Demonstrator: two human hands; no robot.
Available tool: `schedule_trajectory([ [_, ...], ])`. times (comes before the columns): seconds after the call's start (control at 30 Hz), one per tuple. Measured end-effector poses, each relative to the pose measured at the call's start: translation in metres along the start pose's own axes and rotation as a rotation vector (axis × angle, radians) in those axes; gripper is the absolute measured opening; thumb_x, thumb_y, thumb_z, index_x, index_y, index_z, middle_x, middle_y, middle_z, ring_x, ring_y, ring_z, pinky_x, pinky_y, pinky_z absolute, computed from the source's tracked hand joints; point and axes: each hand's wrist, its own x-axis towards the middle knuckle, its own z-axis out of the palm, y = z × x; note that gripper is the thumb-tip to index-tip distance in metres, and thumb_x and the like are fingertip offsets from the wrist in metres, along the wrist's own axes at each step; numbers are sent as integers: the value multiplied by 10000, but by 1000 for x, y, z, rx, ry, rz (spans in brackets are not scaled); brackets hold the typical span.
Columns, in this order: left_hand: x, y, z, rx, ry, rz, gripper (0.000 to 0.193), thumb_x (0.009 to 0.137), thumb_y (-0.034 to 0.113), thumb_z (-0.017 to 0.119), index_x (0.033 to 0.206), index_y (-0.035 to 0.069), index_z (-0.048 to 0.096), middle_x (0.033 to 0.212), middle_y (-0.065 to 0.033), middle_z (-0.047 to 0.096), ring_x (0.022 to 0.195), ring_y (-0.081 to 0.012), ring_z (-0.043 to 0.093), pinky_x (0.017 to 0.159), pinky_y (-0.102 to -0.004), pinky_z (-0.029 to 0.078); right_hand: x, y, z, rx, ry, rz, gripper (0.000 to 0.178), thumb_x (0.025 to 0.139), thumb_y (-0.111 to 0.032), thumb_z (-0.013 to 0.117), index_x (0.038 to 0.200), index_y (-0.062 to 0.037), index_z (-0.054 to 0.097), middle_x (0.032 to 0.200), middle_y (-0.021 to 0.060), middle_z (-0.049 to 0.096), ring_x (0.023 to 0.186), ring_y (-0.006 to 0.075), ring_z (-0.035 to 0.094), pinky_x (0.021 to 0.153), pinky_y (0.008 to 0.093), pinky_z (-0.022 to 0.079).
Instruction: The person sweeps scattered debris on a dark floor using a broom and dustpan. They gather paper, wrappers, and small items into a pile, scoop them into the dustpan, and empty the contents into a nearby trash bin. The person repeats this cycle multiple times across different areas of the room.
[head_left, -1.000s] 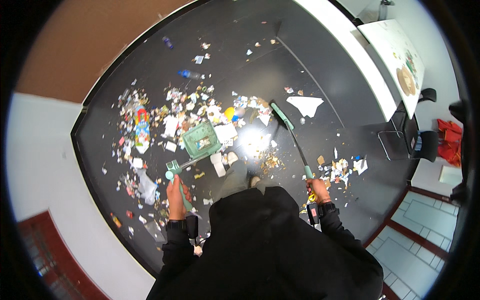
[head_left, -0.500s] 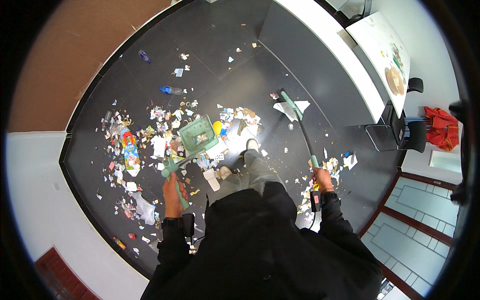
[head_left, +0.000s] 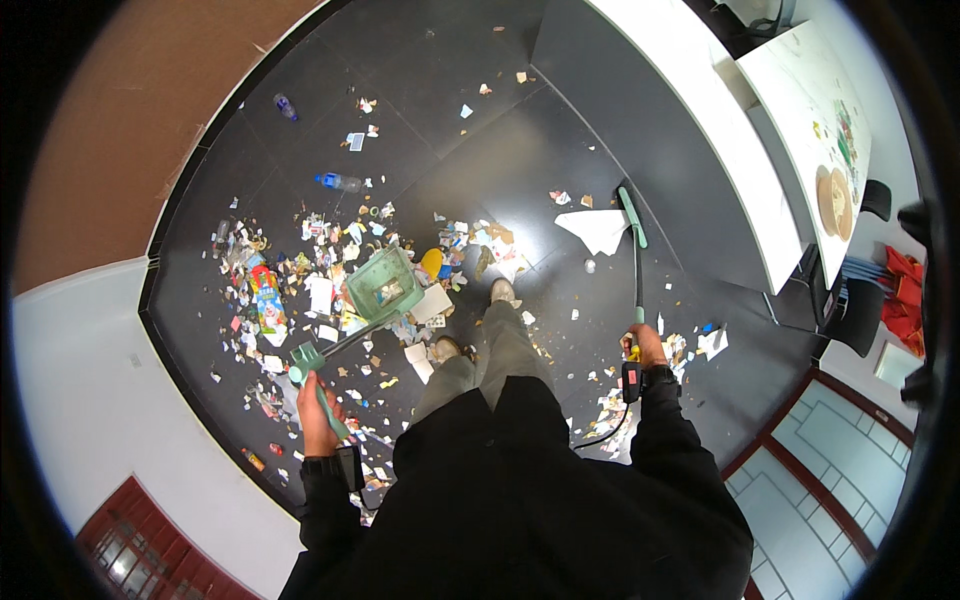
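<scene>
My left hand (head_left: 320,415) is closed around the green handle of a long-handled dustpan (head_left: 350,290), whose green pan rests among scraps to the left of my feet and has some bits of litter inside. On the other side, my right hand (head_left: 645,346) grips the handle of a broom (head_left: 640,272). The broom's narrow green head (head_left: 633,217) is on the floor near the foot of the grey counter. Right beside that head lies a large white sheet of paper (head_left: 596,231), its right end next to the bristles.
Paper scraps and litter spread over the dark floor, thickest at left, with a colourful package (head_left: 268,305) among them. Plastic bottles (head_left: 340,183) lie farther off. A grey counter (head_left: 640,130) stands at right, beside a white table (head_left: 800,110) and a black chair (head_left: 858,318).
The broom head has moved right, off the white paper toward the counter. My left hand and the dustpan handle have shifted left and nearer. Both hands keep their holds.
</scene>
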Motion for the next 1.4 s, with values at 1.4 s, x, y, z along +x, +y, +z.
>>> schedule_trajectory([
  [1.4, 30, -83, -135, -174, -138, -46, 236, 919, 325, 542, 851, 126, 435, 531, -3, 398, 371, -122, 394, 324, -283, 324, -153, 130, 150, -323, -344, 18, 102, 816, -60, 516, 863, -30, 430, 587, 70, 453, 404, 143, 423, 332, 257, 305],
])
